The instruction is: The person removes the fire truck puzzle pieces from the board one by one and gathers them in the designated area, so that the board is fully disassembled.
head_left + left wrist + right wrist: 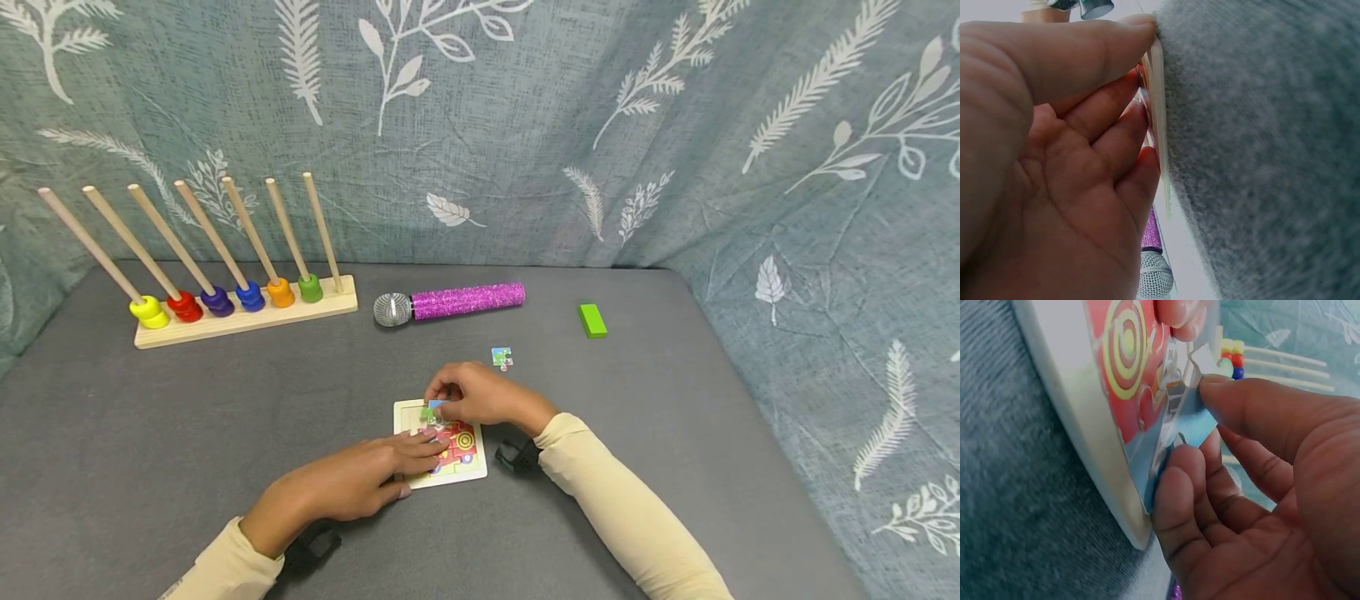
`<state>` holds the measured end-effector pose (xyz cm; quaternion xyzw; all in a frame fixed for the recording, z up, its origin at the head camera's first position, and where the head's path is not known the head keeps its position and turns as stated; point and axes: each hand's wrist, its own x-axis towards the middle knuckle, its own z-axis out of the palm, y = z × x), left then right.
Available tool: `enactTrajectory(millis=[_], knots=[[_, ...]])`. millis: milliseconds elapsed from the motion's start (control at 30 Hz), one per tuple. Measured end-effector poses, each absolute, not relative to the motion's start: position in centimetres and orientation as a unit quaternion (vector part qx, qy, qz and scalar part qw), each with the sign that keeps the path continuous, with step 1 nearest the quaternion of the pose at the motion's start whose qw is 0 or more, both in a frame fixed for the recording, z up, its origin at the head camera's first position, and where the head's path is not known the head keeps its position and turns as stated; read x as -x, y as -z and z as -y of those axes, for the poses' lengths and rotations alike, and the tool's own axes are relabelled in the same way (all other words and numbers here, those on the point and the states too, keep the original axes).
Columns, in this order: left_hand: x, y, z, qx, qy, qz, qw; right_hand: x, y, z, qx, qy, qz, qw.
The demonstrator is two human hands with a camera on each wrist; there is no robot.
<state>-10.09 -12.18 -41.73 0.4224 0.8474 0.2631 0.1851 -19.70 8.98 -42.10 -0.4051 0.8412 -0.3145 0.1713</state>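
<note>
A small wooden puzzle tray [459, 478] lies on the grey table, partly filled with red and blue pieces that include a yellow ringed target [1127, 347]. My left hand [367, 475] rests its extended fingers on the pieces, with the thumb at the tray's near edge. Between thumb and fingers, my right hand [483, 396] pinches a blue and green puzzle piece [1192, 419]. That piece is tilted close over the tray's upper part in the right wrist view. Another loose puzzle piece [501, 357] lies beyond the right hand.
A purple glittery microphone [465, 302] lies behind the tray. To the back left stands a wooden peg rack [247, 321] with coloured rings and tall rods. A green block [592, 321] sits at the right. Patterned cloth [480, 167] hangs behind the table.
</note>
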Motion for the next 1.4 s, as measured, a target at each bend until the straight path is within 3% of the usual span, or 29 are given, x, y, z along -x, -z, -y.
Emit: enactTrajectory(millis=[400, 700, 1033, 1400], knots=[[10.0, 41.9, 12.4, -0.43, -0.251, -0.85, 0.173, 19.4, 41.3, -9.3, 0.434, 0.271, -0.839, 0.182], [9.8, 41.9, 12.3, -0.424, -0.256, -0.85, 0.178, 19.5, 41.4, -9.8, 0.423, 0.317, -0.819, 0.222], [9.9, 41.9, 12.3, -0.42, -0.256, -0.853, 0.175, 19.9, 41.5, -11.2, 0.389, 0.386, -0.805, 0.227], [10.0, 41.8, 12.2, -0.417, -0.257, -0.852, 0.183, 20.6, 40.8, -12.9, 0.363, 0.389, -0.827, 0.182]])
